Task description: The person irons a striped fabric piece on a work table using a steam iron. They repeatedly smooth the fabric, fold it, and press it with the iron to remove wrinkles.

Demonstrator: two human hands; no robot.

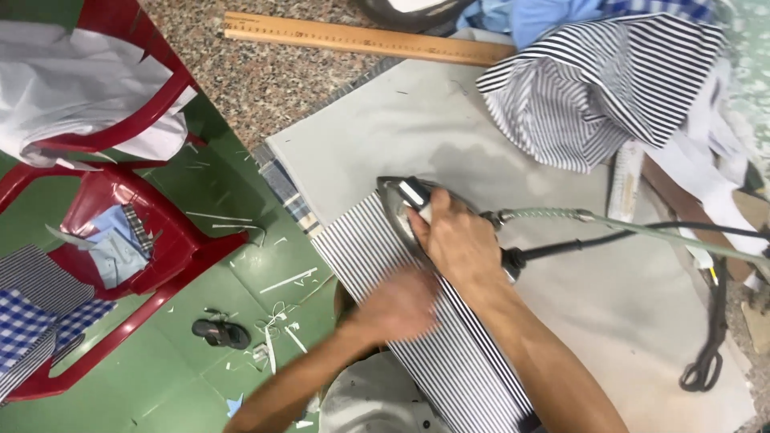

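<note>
You stand over a green floor [200, 377] littered with white scraps, beside one wide desk [626, 321] padded in grey cloth. Two red plastic chairs [172, 240] sit to your left, each heaped with folded fabric. One long wooden ruler [361, 38] lies along the desk's far edge. One crumpled black-and-white striped shirt [609, 80] rests at the back. Your right hand [453, 236] grips the one metal iron [401, 204], pressed on the striped cloth strip [449, 345] at the desk's near-left edge. Your left hand [397, 305], blurred, lies flat on that strip.
</note>
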